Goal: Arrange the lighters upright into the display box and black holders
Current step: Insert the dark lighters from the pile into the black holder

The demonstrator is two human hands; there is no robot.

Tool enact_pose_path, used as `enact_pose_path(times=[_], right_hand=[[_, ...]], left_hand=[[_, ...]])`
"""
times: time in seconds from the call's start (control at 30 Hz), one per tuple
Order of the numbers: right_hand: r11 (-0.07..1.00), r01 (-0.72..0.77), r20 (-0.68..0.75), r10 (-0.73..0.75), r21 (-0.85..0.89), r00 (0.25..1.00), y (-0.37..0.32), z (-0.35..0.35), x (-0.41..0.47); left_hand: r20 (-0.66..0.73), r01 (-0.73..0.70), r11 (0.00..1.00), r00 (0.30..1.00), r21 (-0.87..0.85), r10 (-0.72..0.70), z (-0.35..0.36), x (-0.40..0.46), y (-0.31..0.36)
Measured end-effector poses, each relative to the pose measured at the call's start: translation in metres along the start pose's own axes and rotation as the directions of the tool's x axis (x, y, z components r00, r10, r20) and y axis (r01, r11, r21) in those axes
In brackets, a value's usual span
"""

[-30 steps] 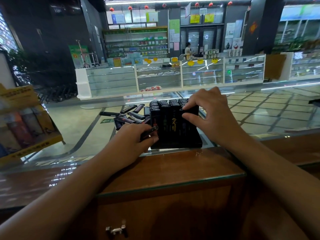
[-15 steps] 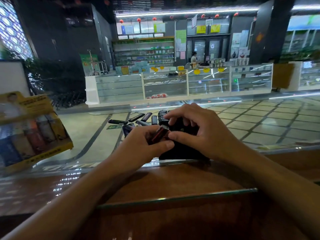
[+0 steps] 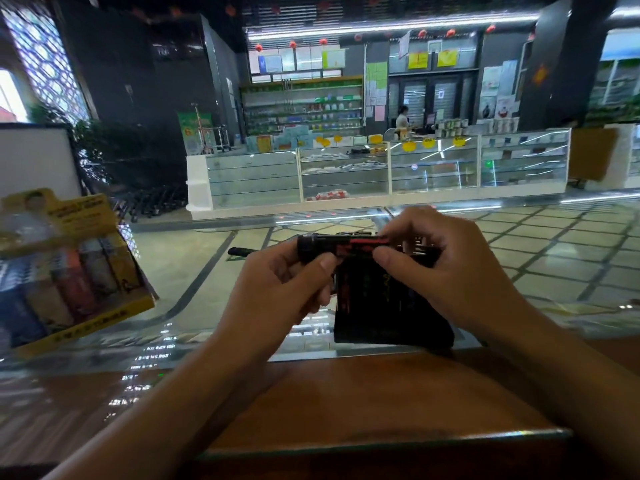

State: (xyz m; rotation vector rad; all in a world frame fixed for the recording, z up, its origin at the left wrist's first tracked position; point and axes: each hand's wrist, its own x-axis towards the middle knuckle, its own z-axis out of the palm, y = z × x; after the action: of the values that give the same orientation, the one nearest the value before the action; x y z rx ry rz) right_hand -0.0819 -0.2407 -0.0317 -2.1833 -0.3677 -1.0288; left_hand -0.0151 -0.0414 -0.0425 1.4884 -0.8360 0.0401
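Lifted sideways above the black holder, a lighter is now pinched by both the left hand and right hand; it needs turning upright.

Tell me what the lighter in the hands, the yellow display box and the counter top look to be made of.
Lighter: likely plastic, dark body with red print and a slight sheen, black cap end; blur leaves it open.
Yellow display box: printed card by its flat folded panels and matte face.
Counter top: glass, since it mirrors the ceiling lights and shows the floor through it; its near part looks like glossy brown wood under glass.
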Motion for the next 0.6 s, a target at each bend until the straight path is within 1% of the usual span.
enact_pose_path(times=[0.07, 0.13, 0.2, 0.23, 0.33, 0.47, 0.6], right_hand=[[0.986, 0.099, 0.008, -0.099, -0.132, 0.995, -0.002, 0.001, 0.0], [0.936, 0.224, 0.092, -0.207, -0.272, 0.974, -0.003, 0.004, 0.0], [0.879, 0.302, 0.16, -0.26, -0.369, 0.952, -0.002, 0.008, -0.001], [0.874, 0.305, 0.162, -0.262, -0.378, 0.951, -0.001, 0.007, -0.002], [0.936, 0.219, 0.113, -0.194, -0.277, 0.974, -0.002, 0.003, -0.001], [0.974, 0.161, 0.128, -0.141, -0.16, 0.982, -0.005, 0.002, -0.001], [0.983, 0.125, 0.157, -0.103, -0.137, 0.982, -0.005, 0.001, 0.0]], left_hand=[[-0.012, -0.012, 0.999, 1.0, -0.03, 0.012, 0.001, 0.0, 0.0], [0.023, -0.009, 0.999, 1.0, -0.039, 0.01, 0.003, 0.001, 0.002], [0.061, -0.028, 1.0, 0.998, 0.013, 0.027, 0.005, 0.002, 0.003], [0.063, -0.039, 0.998, 0.997, 0.042, 0.036, 0.005, 0.003, 0.003], [0.075, -0.048, 0.992, 0.996, 0.117, 0.04, 0.004, 0.004, -0.002], [0.156, -0.082, 0.969, 0.987, 0.234, 0.046, 0.004, 0.003, -0.004], [0.237, -0.151, 0.923, 0.969, 0.354, 0.068, 0.004, 0.004, -0.008]])
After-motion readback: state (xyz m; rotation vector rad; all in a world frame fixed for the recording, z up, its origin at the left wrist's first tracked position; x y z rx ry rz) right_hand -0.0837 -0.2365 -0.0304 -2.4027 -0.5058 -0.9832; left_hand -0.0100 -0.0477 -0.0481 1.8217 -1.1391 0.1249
